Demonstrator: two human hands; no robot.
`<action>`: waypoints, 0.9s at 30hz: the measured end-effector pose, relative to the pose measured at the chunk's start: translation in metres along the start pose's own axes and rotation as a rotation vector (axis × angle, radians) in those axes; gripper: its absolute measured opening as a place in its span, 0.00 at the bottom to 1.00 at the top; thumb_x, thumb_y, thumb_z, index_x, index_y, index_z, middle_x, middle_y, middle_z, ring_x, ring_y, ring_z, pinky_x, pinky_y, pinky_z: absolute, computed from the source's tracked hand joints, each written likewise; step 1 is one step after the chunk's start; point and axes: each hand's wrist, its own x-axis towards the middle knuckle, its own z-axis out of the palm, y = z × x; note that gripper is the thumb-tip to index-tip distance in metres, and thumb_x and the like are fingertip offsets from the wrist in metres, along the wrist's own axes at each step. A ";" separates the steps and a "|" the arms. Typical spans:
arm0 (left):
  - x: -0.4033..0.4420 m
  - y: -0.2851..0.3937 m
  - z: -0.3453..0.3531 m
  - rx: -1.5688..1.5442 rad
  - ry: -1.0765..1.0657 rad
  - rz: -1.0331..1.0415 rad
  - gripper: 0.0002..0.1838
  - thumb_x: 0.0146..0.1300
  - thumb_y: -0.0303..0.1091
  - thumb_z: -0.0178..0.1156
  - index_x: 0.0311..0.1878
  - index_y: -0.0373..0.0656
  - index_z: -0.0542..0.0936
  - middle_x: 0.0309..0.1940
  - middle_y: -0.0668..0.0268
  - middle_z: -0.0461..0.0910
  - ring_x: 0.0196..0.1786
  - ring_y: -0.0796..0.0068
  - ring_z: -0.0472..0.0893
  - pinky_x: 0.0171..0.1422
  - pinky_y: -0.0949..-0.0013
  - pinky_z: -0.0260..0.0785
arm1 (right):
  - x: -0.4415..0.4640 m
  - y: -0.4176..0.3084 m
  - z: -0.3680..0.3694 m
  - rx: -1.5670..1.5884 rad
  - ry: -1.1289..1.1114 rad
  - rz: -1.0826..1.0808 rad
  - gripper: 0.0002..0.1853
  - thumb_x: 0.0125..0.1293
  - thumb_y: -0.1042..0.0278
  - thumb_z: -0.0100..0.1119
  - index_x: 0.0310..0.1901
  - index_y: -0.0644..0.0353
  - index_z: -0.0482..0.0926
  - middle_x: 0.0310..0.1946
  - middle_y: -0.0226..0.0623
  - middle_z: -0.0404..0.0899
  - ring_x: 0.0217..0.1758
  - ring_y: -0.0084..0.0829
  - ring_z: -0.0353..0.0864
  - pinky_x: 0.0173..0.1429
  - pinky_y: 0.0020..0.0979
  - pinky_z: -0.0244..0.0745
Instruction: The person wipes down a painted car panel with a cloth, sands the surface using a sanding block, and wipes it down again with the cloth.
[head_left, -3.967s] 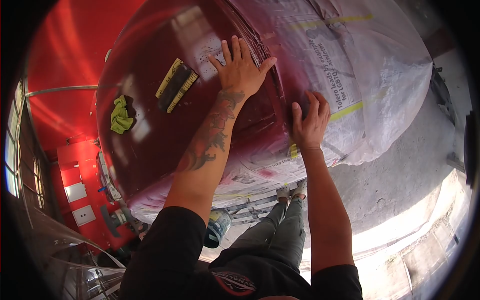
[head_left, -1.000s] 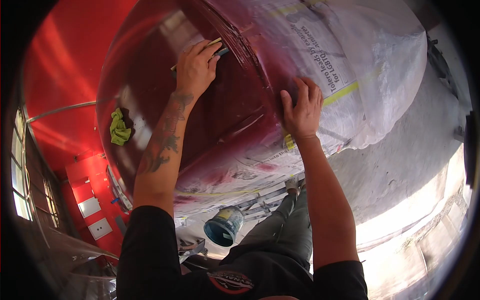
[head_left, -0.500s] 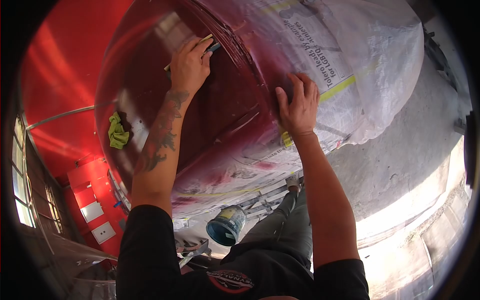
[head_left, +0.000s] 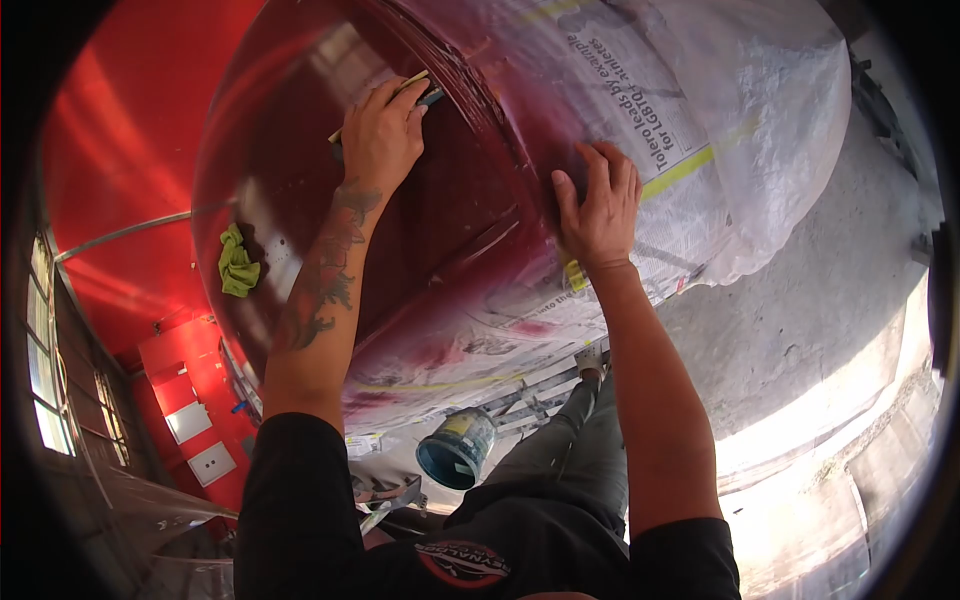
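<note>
Left hand [head_left: 382,135]: clamped around 1 sanding block [head_left: 432,97], on the dark red panel [head_left: 430,210].
Block: beneath that palm, long axis slanting toward the newspaper cover [head_left: 600,80].
Right hand [head_left: 603,212]: fingers apart, resting on the cover, farther from the block.

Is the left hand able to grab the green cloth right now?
Probably not yet: the left hand holds the yellow-edged block. If it let go, likely yes: only dark red panel seems to lie between it and the green cloth.
</note>
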 end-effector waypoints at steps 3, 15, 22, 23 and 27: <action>0.011 -0.006 0.007 0.023 0.020 -0.099 0.18 0.64 0.32 0.68 0.58 0.49 0.86 0.55 0.66 0.83 0.57 0.59 0.81 0.61 0.54 0.72 | 0.001 0.001 0.000 0.007 -0.002 0.005 0.23 0.67 0.54 0.67 0.59 0.57 0.79 0.58 0.43 0.75 0.62 0.51 0.73 0.71 0.50 0.63; -0.005 0.002 0.004 0.000 0.036 -0.028 0.18 0.64 0.31 0.68 0.58 0.50 0.86 0.54 0.65 0.83 0.57 0.59 0.81 0.60 0.54 0.72 | 0.000 -0.001 0.000 0.019 0.000 0.015 0.23 0.67 0.54 0.67 0.59 0.57 0.79 0.59 0.42 0.75 0.63 0.51 0.73 0.72 0.51 0.63; 0.005 -0.008 0.011 0.041 0.057 -0.101 0.19 0.64 0.32 0.68 0.59 0.50 0.85 0.55 0.65 0.83 0.57 0.59 0.81 0.59 0.54 0.72 | 0.001 0.001 -0.001 0.021 -0.010 0.019 0.23 0.67 0.54 0.67 0.59 0.56 0.79 0.59 0.42 0.75 0.63 0.50 0.73 0.72 0.51 0.62; 0.001 -0.007 0.010 0.044 0.053 -0.099 0.19 0.64 0.32 0.68 0.59 0.50 0.85 0.55 0.65 0.83 0.57 0.59 0.81 0.59 0.54 0.72 | -0.001 0.000 0.000 0.021 -0.017 0.028 0.23 0.67 0.54 0.67 0.59 0.56 0.79 0.59 0.42 0.75 0.63 0.50 0.73 0.72 0.51 0.63; -0.001 -0.009 0.004 -0.031 0.021 0.008 0.19 0.64 0.32 0.68 0.59 0.50 0.85 0.56 0.67 0.83 0.57 0.60 0.81 0.58 0.54 0.72 | 0.000 -0.001 0.000 0.003 -0.007 0.016 0.23 0.66 0.54 0.68 0.59 0.56 0.79 0.58 0.42 0.75 0.63 0.50 0.73 0.71 0.50 0.63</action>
